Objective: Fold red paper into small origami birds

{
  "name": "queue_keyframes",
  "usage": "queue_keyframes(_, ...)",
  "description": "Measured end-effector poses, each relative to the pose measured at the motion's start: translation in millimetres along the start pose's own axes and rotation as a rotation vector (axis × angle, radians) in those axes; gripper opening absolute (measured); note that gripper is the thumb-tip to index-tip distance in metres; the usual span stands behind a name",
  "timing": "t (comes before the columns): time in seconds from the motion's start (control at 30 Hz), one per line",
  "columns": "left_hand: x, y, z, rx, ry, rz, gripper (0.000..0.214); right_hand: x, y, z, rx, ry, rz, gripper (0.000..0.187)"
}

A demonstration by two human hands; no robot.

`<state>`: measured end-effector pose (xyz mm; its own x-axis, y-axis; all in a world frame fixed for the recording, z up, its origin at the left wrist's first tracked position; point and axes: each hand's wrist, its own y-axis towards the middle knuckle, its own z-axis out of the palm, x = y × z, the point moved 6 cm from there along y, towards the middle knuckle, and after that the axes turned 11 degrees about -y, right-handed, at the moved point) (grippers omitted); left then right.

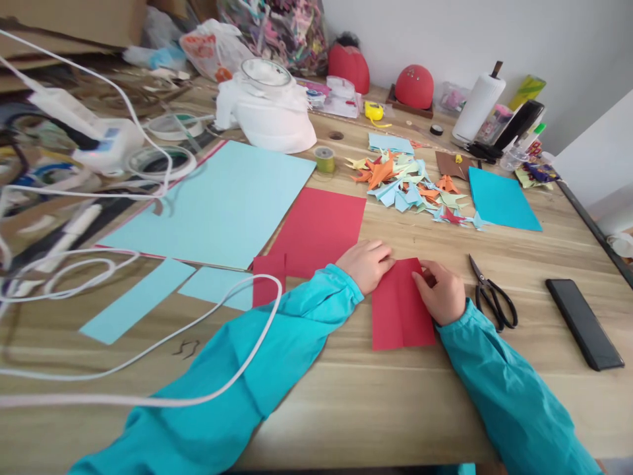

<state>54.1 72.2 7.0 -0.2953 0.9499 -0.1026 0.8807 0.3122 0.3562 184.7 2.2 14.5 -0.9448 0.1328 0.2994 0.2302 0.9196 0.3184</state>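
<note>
A sheet of red paper with a vertical crease down its middle lies on the wooden table in front of me. The fingers of my left hand are closed together at the sheet's upper left corner. At its upper right edge, my right hand pinches the paper between thumb and fingers. Black-handled scissors lie just right of my right hand. Behind my left hand is a larger red sheet, with a small red piece near its lower left.
A pile of folded paper cranes sits beyond my hands, beside blue paper. Large light-blue sheets lie left. A white cable loops over my left sleeve. A phone lies at right; a thread spool stands behind.
</note>
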Motion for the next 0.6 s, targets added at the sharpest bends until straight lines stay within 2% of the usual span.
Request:
queue_keyframes(0.4,-5.5,-0.3,-2.9,-0.027,0.071,0.032,0.029,7.1,-2.2,-3.8,-0.053,-0.042,-0.111,0.021)
queue_keyframes(0.5,-6.0,0.3,-3.3,-0.022,0.074,0.023,0.027,12.6,-3.8,-5.8,-0.065,-0.105,-0.200,0.021)
queue_keyframes(0.6,-6.2,0.9,-4.3,-0.021,0.073,0.011,0.028,19.0,-6.5,-7.2,-0.101,-0.157,-0.354,0.023)
